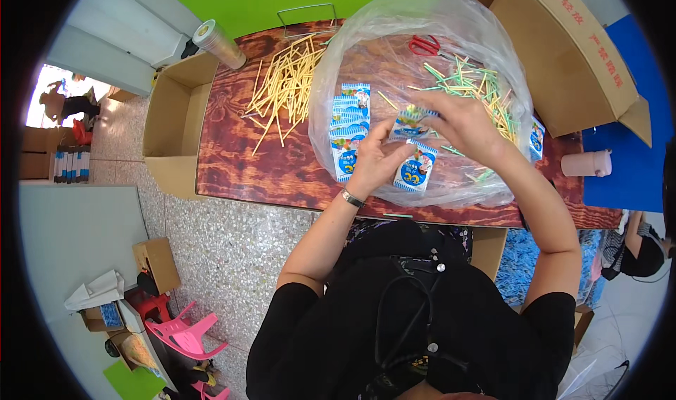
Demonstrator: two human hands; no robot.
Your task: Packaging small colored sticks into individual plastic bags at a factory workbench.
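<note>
Over a dark wooden table [239, 160] lies a big clear plastic bag [366, 55]. My left hand [377, 157] and my right hand [461, 122] meet above it and together hold a small blue-and-white packet [410, 124]. Another such packet [415, 169] sits just below my hands. A row of several more packets [348, 122] lies to the left of my left hand. Green and yellow sticks [479, 86] are heaped behind my right hand, and red scissors [424, 45] lie further back.
A pile of pale yellow sticks [285, 86] covers the table's left part. An open cardboard box [172, 122] stands at the left edge, a larger box [563, 48] at the back right. A pink cup [586, 163] lies on the right. Pink plastic stools [186, 333] stand on the floor.
</note>
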